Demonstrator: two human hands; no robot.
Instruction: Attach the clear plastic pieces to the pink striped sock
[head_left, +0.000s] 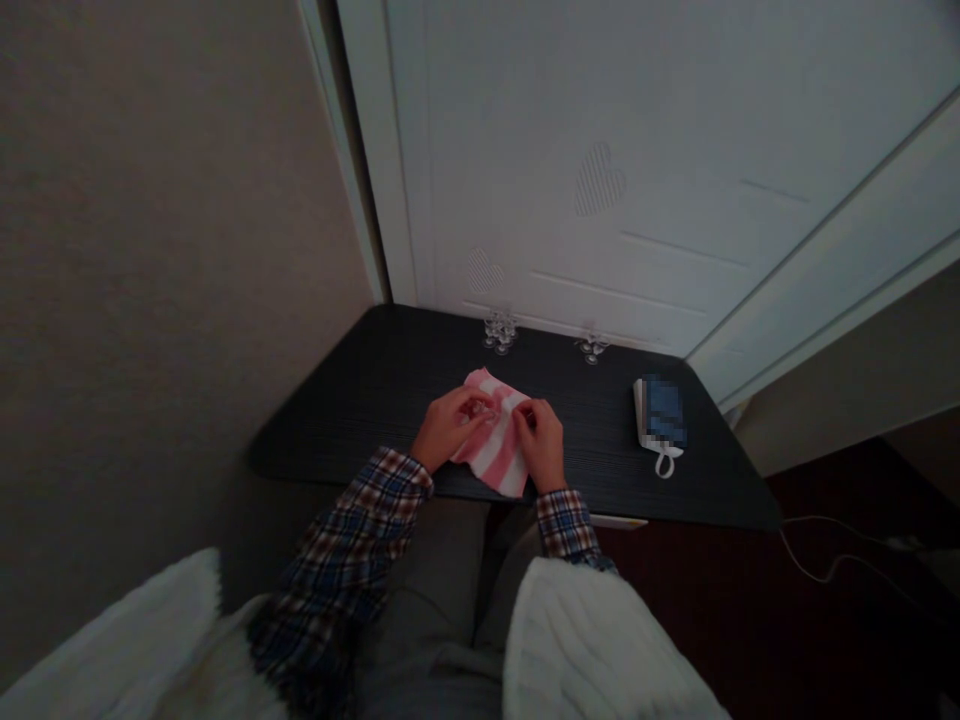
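Note:
A pink-and-white striped cloth (501,460) lies spread near the front edge of the dark table, between my hands. My left hand (444,428) is curled with thumb and fingers round a small clear glass (489,412), which is partly hidden and hard to make out against the fabric. On the cloth's right side, my right hand (541,440) has its fingertips pinched together on the fabric. Behind the cloth stands a cluster of several small stemmed glasses (500,332). A smaller group of similar glasses (592,346) is farther right.
The black table (337,410) backs onto a white panel door (525,150) with heart patterns. Toward its right end lies a white-edged object with a blurred blue top and a strap (660,415). A beige wall (165,250) borders the left. A white cable (832,570) runs at lower right.

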